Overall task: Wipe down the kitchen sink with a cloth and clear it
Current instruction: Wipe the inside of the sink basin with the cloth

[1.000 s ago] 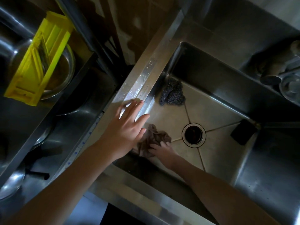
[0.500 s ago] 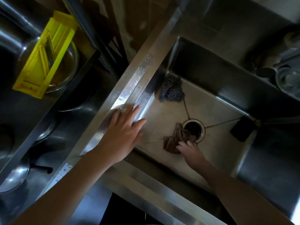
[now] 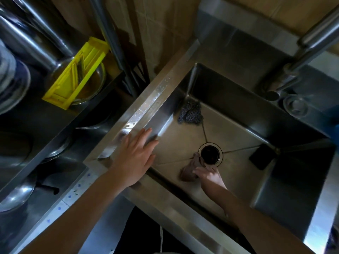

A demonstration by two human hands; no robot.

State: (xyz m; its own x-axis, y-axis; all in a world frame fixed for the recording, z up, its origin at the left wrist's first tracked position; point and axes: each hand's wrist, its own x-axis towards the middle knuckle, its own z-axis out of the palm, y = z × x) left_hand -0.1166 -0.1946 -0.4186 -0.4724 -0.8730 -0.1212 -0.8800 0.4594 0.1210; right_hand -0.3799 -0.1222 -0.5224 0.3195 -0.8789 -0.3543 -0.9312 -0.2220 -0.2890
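Two strays in sink (image 3: 238,101), scourer (image 3: 190,114), black sponge (image 3: 261,156), cloth (image 3: 189,172) by drain (image 3: 211,153)

The sink (image 3: 146,106) is brushed, shiny metal; the cloth (image 3: 189,172) is soft and crumpled; at eleven o'clock, a rough wire scourer (image 3: 190,113).

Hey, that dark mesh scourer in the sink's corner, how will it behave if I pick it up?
The scourer looks crumpled and loosely bunched, so probably light, squashy and floppy. Its coarse mesh should grip rather than slip, and lying slumped, it likely won't roll.
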